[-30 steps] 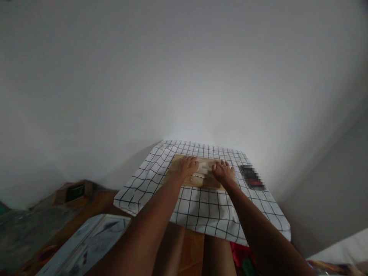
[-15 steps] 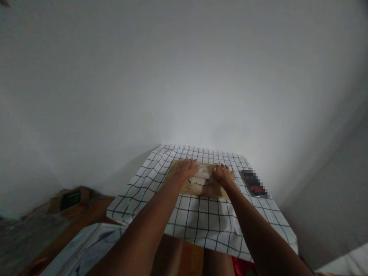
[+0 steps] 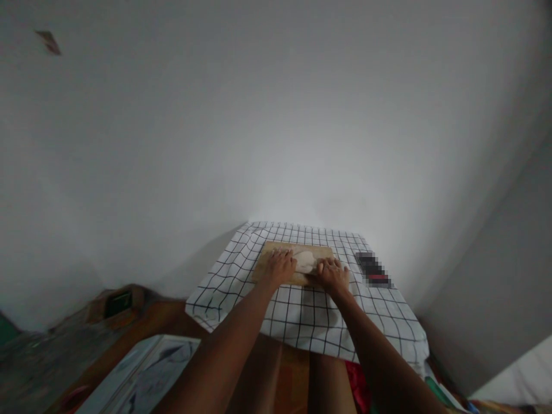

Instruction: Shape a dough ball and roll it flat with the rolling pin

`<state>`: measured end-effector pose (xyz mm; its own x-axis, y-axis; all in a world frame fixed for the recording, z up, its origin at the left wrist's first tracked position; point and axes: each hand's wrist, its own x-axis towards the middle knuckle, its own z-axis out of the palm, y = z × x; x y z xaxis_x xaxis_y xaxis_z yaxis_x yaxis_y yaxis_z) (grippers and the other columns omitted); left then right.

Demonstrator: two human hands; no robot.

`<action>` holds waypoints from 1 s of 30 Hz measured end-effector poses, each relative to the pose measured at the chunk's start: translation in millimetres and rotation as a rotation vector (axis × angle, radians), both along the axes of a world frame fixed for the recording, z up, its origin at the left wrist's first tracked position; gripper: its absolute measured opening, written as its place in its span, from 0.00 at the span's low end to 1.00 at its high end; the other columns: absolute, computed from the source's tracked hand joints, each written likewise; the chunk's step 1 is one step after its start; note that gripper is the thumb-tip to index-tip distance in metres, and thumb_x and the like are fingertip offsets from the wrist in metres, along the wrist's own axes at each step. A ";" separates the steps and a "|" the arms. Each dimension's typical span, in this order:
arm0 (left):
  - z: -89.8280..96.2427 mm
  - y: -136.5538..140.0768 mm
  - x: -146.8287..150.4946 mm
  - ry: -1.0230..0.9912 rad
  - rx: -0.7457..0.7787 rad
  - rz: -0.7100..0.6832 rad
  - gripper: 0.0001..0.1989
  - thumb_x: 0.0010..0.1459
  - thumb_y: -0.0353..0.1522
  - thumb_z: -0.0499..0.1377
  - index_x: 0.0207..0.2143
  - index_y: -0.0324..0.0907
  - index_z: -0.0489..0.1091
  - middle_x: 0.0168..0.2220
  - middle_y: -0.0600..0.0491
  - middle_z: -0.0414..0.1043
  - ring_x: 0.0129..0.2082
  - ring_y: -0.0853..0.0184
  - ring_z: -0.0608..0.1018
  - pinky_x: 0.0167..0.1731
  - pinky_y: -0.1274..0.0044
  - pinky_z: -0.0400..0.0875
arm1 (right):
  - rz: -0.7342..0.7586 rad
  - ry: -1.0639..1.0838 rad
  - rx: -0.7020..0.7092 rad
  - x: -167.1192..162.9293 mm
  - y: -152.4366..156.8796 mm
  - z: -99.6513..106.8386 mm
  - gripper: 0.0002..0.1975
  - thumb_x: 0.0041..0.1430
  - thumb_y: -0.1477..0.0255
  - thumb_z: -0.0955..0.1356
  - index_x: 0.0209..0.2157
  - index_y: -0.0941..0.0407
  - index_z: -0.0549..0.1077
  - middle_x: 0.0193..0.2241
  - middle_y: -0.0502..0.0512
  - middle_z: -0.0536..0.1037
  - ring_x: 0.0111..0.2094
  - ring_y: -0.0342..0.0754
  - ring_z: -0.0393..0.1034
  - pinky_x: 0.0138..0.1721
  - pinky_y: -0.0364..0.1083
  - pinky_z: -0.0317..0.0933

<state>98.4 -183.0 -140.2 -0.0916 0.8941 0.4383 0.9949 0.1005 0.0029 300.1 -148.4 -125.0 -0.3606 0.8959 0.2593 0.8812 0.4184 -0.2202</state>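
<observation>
A pale, flattened piece of dough [image 3: 305,261] lies on a wooden board [image 3: 267,249] between my two hands. My left hand [image 3: 282,263] rests at the dough's left side, palm down, its fingers spread forward over the board. At the right side, my right hand [image 3: 333,273] lies palm down with bent fingers slightly apart, near the board's right end. The undersides of both hands are hidden, so I cannot tell how firmly they press on the dough. A dark line crosses the board just below the dough, too blurred to make out.
A white cloth with black checks [image 3: 241,282] covers the table, which stands against a pale wall [image 3: 302,144]. A blurred-out dark and red item [image 3: 373,270] lies right of the board. A box [image 3: 118,303] sits on the floor at left, beyond a patterned pale surface [image 3: 150,368].
Both hands have drawn back toward me on the board. The dough between them looks smoother and more rounded, without the wavy near edge. The view has shifted slightly.
</observation>
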 end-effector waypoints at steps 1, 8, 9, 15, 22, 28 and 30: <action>0.6 -3.0 1.1 -0.001 0.001 -0.008 0.21 0.66 0.34 0.48 0.58 0.40 0.70 0.57 0.43 0.73 0.62 0.53 0.69 0.64 0.58 0.56 | -0.007 0.005 0.004 0.8 -2.9 -0.7 0.20 0.72 0.65 0.54 0.51 0.52 0.73 0.57 0.61 0.72 0.61 0.57 0.57 0.58 0.61 0.50; 4.7 -7.1 8.2 -0.052 0.031 0.051 0.22 0.67 0.35 0.47 0.58 0.41 0.69 0.58 0.45 0.72 0.61 0.55 0.69 0.65 0.57 0.52 | 0.000 0.006 0.065 0.2 -5.0 -3.0 0.19 0.71 0.66 0.55 0.47 0.53 0.74 0.53 0.60 0.75 0.58 0.56 0.61 0.58 0.57 0.50; 5.5 -5.1 8.5 -0.061 0.029 0.060 0.22 0.67 0.35 0.47 0.58 0.41 0.69 0.58 0.45 0.73 0.60 0.54 0.70 0.65 0.56 0.52 | 0.009 -0.007 0.057 -0.9 -1.5 -2.6 0.19 0.71 0.66 0.55 0.46 0.53 0.75 0.53 0.61 0.75 0.58 0.56 0.61 0.57 0.57 0.50; 10.5 23.7 -0.3 -0.111 -0.041 0.092 0.23 0.67 0.36 0.46 0.57 0.40 0.70 0.57 0.44 0.73 0.59 0.54 0.70 0.63 0.56 0.55 | -0.010 -0.001 0.026 -12.7 41.1 -0.7 0.20 0.69 0.66 0.55 0.48 0.54 0.75 0.56 0.61 0.72 0.59 0.56 0.61 0.58 0.58 0.51; 7.9 84.2 -21.0 -0.220 -0.162 0.141 0.25 0.67 0.43 0.46 0.60 0.44 0.66 0.61 0.45 0.69 0.62 0.51 0.67 0.61 0.55 0.58 | 0.042 0.027 -0.026 -23.1 99.0 -7.0 0.22 0.69 0.64 0.54 0.56 0.53 0.70 0.57 0.60 0.72 0.61 0.57 0.60 0.59 0.59 0.53; 13.1 95.2 -23.0 -0.213 -0.168 0.129 0.24 0.66 0.41 0.46 0.58 0.43 0.68 0.59 0.42 0.71 0.60 0.50 0.68 0.59 0.54 0.59 | 0.048 0.011 -0.101 -27.8 117.3 -12.3 0.24 0.69 0.64 0.54 0.59 0.54 0.67 0.61 0.62 0.68 0.63 0.59 0.57 0.60 0.61 0.53; 13.5 87.8 -21.2 -0.194 -0.134 0.114 0.23 0.65 0.39 0.48 0.58 0.43 0.69 0.57 0.43 0.73 0.60 0.51 0.69 0.59 0.55 0.59 | 0.043 -0.005 -0.102 -26.2 110.6 -11.0 0.23 0.69 0.64 0.54 0.58 0.54 0.68 0.60 0.63 0.68 0.63 0.60 0.57 0.60 0.63 0.53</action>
<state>77.2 -95.2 -126.8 -0.2660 0.9221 0.2811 0.9593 0.2243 0.1718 274.0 -37.9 -136.0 -0.4005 0.9011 0.1660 0.8639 0.4318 -0.2594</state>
